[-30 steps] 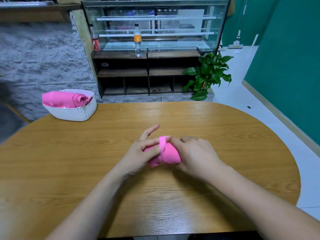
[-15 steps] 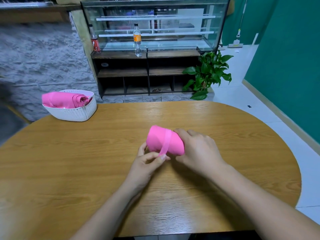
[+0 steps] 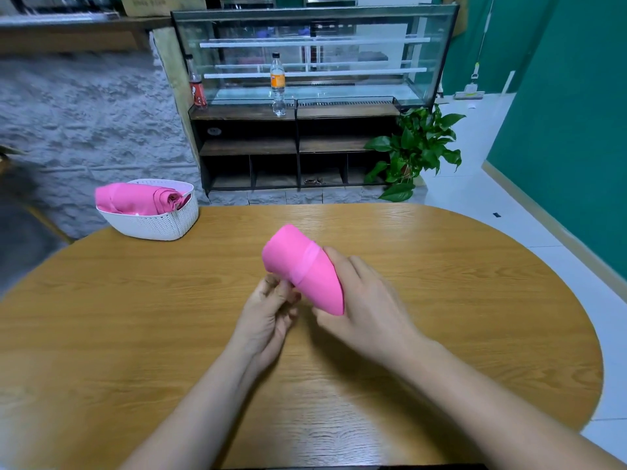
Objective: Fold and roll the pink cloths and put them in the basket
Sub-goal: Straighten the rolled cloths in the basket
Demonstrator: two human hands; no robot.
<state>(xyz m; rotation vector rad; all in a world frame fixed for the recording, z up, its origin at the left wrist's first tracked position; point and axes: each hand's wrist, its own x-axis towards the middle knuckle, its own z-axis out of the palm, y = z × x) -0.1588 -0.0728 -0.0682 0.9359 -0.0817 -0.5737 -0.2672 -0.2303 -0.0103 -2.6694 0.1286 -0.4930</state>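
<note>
A rolled pink cloth (image 3: 298, 262) is held above the middle of the wooden table (image 3: 441, 283), tilted with its far end up and to the left. My right hand (image 3: 366, 307) grips its near end from the right. My left hand (image 3: 271, 310) is under the roll's left side, fingertips pinching the band-like edge that wraps round it. A white woven basket (image 3: 152, 223) stands at the table's far left edge with rolled pink cloths (image 3: 135, 198) lying in it.
Beyond the table stand a glass display cabinet (image 3: 315, 52) on dark shelves with two bottles (image 3: 277, 84), a potted plant (image 3: 414, 150) and a green wall at right. The table's rounded right edge drops to white floor tiles.
The roll has been lifted off the table and tilted up to the left. My left hand moved from on top of it to under its left side.
</note>
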